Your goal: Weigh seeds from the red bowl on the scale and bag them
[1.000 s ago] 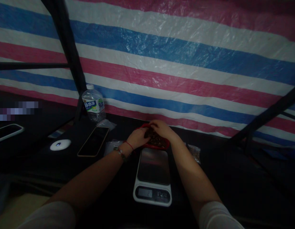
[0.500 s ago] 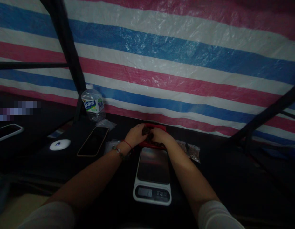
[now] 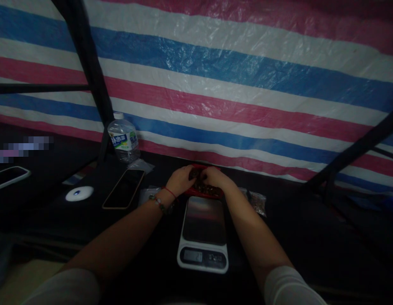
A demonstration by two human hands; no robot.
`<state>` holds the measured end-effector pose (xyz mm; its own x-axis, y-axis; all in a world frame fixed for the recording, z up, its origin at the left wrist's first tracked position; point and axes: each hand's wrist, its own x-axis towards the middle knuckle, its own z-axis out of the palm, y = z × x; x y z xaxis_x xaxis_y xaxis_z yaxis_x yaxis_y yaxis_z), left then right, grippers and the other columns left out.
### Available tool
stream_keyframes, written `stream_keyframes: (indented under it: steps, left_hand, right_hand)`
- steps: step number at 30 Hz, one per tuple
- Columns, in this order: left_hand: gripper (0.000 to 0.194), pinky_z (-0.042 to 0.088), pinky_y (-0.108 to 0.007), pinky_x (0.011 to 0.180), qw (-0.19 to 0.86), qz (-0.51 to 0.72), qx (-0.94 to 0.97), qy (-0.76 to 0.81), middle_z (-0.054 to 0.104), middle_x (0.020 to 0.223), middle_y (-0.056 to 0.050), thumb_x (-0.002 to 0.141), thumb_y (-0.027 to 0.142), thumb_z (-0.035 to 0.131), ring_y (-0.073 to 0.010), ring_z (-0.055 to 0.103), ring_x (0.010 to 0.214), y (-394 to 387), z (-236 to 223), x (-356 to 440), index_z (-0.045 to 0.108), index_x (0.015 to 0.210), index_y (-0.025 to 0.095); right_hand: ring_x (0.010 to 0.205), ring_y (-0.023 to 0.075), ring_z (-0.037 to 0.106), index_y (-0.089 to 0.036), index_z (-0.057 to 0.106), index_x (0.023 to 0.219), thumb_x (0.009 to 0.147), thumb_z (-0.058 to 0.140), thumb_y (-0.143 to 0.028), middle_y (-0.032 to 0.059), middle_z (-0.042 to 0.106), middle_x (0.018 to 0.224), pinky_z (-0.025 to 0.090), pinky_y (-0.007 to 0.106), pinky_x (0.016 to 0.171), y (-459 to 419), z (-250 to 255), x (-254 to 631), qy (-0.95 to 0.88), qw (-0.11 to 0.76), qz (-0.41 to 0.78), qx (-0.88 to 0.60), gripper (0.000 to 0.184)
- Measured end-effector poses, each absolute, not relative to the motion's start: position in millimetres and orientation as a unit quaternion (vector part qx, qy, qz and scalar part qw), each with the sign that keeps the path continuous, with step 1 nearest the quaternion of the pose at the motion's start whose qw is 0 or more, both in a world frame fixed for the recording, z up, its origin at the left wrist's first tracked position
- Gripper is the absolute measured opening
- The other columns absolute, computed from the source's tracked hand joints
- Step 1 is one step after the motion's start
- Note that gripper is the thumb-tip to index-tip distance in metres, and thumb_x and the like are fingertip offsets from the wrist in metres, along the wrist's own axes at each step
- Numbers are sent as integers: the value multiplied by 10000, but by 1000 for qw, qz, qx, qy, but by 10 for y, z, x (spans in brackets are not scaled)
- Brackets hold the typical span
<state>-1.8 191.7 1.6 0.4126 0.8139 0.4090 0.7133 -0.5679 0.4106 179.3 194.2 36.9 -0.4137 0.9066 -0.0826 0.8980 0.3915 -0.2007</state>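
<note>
A shallow red tray (image 3: 210, 195) holds small brown pieces (image 3: 204, 187). My left hand (image 3: 180, 178) reaches over its left side, fingers bent around something dark brown (image 3: 193, 173) that is too dim to name. My right hand (image 3: 215, 176) dips in from the other side, its fingers curled down and pressed together among the pieces; what they pinch is hidden. Just in front of the tray lies a white kitchen scale (image 3: 204, 237) with nothing on its dark plate and faint digits on its display.
Small filled clear bags (image 3: 258, 203) lie right of the tray, and flat clear bags (image 3: 148, 195) lie by my left wrist. Further left are a phone (image 3: 124, 189), a white oval device (image 3: 79, 193) and a clear plastic bottle (image 3: 123, 140). A striped sheet (image 3: 215, 93) hangs behind.
My right hand has shifted slightly up and right, exposing more of the brown pieces in the tray. The left hand stays almost in place. Digits now show faintly on the scale's display.
</note>
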Motion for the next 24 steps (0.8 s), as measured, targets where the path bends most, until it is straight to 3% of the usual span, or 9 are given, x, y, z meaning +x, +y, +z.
stream_keyframes:
  steps: [7, 18, 24]
  left_hand:
    - [313, 478, -313, 824, 101, 223, 851, 464, 682, 1000, -83, 790, 304, 605, -230, 650, 908, 1877, 19, 26, 604, 1085, 200]
    - [463, 482, -295, 845, 114, 265, 850, 441, 671, 1103, -75, 771, 280, 631, -220, 648, 963, 1889, -45, 39, 554, 1220, 202]
    - [334, 484, -287, 812, 125, 244, 849, 452, 691, 1026, -72, 778, 283, 615, -221, 656, 915, 1882, -29, 41, 619, 1100, 194]
  right_hand:
    - [795, 162, 646, -171, 735, 886, 734, 616, -118, 41, 725, 879, 451, 235, 709, 1942, 525, 1835, -825, 200, 134, -511, 200]
    - [873, 166, 644, -176, 717, 950, 714, 614, -56, 46, 715, 974, 467, 258, 809, 1882, 477, 1686, -838, 215, 158, -476, 285]
    - [839, 151, 635, -177, 712, 864, 731, 572, -28, 25, 707, 897, 463, 252, 785, 1880, 484, 1669, -830, 215, 172, -486, 244]
